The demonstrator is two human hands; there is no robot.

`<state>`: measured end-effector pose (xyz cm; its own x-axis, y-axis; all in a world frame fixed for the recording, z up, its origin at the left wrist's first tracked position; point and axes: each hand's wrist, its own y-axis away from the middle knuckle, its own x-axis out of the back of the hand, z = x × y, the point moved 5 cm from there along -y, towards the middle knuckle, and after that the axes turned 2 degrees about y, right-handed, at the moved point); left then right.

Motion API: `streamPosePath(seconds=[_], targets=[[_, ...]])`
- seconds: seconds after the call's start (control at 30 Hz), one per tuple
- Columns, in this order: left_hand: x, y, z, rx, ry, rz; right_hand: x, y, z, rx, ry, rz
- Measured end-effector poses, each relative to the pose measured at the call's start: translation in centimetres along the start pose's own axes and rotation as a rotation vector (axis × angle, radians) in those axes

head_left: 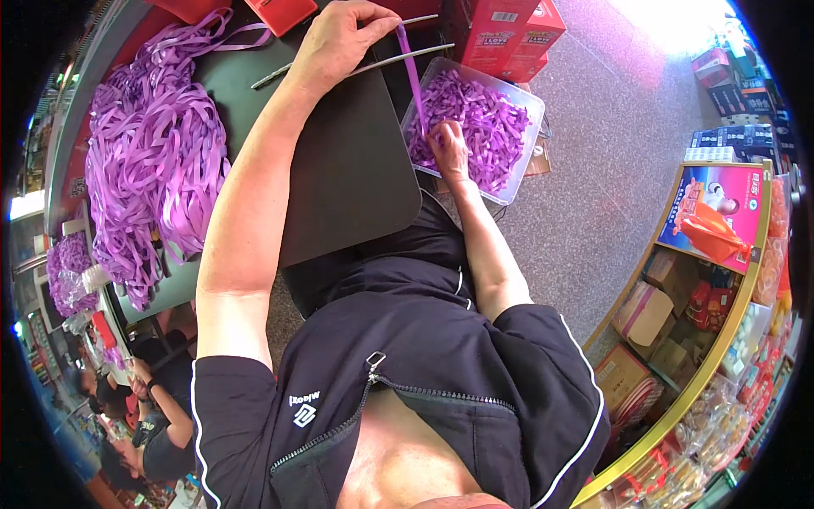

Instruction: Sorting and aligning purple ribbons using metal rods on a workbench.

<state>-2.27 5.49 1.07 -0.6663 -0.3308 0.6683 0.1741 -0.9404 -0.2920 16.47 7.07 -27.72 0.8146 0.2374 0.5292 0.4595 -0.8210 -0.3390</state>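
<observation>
Big heap of purple ribbon (153, 153) far left on the dark table (339, 170). Clear plastic tub (517, 102) of cut ribbon pieces far right, right hand (451, 151) buried in, grip hidden. Left hand (339, 42) pinching one ribbon strip (413, 76): light, limp, probably slippery; best pinched near an end.

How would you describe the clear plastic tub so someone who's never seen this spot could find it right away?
Start at the dark table in front of the person; the clear plastic tub sits just off its right edge. It is full of cut purple ribbon pieces, with the right hand reaching into them. Unlike the loose ribbon heap on the left, these are boxed.
</observation>
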Motion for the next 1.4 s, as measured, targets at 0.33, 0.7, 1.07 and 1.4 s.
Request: streamPosePath(seconds=[0.33, 0.7, 1.07, 1.4], targets=[[0.1, 0.3, -0.6, 0.053, -0.031, 0.008, 0.5, 2.6, -1.1, 0.145, -0.024, -0.053], [0.4, 0.0, -0.6, -0.076, -0.153, 0.072, 6.1, 8.6, -3.5, 0.042, -0.319, -0.253], [0.7, 0.5, -0.1, 0.003, -0.227, 0.117, 17.7, 10.4, -17.1, 0.378, -0.237, -0.237], [1.0, 0.8, -0.5, 0.052, -0.182, 0.098, 21.6, 5.2, -27.8, 0.663, -0.445, -0.180]])
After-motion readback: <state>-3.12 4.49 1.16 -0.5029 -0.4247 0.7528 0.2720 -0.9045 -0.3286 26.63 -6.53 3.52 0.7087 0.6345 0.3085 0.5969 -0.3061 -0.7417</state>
